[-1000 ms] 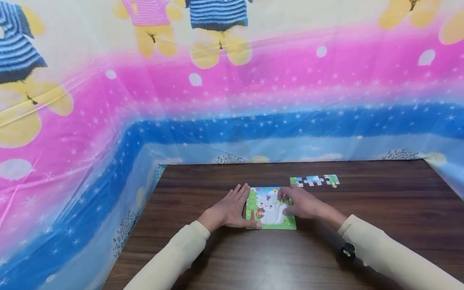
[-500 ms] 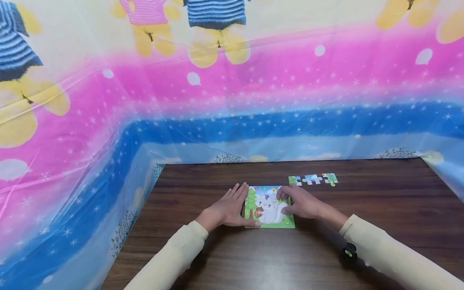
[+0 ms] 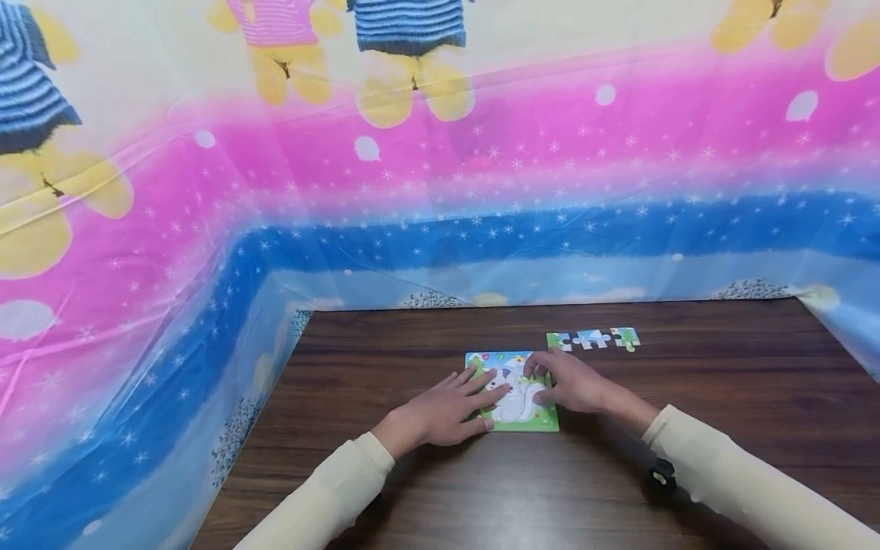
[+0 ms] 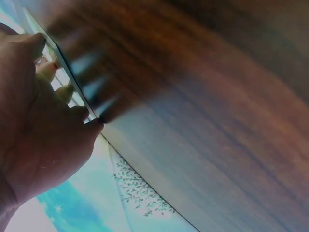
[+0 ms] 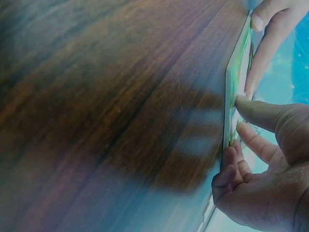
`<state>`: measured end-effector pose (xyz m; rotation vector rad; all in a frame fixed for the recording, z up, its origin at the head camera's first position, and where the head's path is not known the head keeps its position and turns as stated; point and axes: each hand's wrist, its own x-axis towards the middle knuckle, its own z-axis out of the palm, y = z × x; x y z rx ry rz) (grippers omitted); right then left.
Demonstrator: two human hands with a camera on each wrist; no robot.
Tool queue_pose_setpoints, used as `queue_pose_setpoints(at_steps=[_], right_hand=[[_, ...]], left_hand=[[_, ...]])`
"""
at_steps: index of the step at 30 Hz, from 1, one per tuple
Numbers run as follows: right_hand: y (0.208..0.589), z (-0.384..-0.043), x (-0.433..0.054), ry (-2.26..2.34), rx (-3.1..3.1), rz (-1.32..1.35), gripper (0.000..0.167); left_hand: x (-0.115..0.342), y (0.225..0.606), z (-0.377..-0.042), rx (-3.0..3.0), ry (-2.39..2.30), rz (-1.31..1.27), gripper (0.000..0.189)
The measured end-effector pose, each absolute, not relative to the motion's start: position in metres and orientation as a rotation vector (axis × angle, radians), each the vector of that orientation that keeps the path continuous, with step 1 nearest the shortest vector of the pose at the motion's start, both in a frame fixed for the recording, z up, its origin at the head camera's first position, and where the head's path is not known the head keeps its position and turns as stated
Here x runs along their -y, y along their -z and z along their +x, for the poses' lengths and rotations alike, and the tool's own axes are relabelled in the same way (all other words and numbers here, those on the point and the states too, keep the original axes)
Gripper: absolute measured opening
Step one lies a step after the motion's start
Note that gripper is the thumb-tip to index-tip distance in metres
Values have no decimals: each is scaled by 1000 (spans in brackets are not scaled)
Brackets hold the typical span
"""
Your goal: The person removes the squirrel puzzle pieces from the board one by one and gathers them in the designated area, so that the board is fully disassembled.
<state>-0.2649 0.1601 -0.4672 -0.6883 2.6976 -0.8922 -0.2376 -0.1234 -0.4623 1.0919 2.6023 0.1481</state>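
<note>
A square jigsaw puzzle, with a white squirrel-like animal and a green border, lies flat on the table. My left hand rests over its left part, fingers spread and fairly straight. In the left wrist view, the left hand's fingertips reach the puzzle's edge. At the right side of the puzzle, my right hand touches its face with bent fingers and thumb. In the right wrist view, the right thumb and index tip meet the surface a little apart; whether they pinch a piece is hidden.
Three loose puzzle pieces lie in a row behind the right hand; the left one is close to its knuckles. The dark wooden table meets a patterned cloth at its back and left edges.
My left hand has moved from the puzzle's left edge inward, and its fingers now spread over the picture. The right hand stays in the same place on the puzzle.
</note>
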Motion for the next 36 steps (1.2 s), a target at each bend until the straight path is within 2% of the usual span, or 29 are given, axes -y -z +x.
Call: queue_pose_setpoints(at_steps=[11, 16, 25, 36], right_hand=[[466, -263, -160, 878, -2711, -665, 29], [463, -265, -164, 846, -2679, -719, 37], [465, -271, -170, 869, -2632, -783, 35], [459, -278, -173, 776, -2563, -843, 40]], left_hand=[[120, 460, -236, -2604, -124, 1057, 63], [120, 461, -236, -2613, -116, 1066, 63], [120, 463, -238, -2615, -109, 1070, 63], [121, 465, -236, -2632, -101, 1063, 63]])
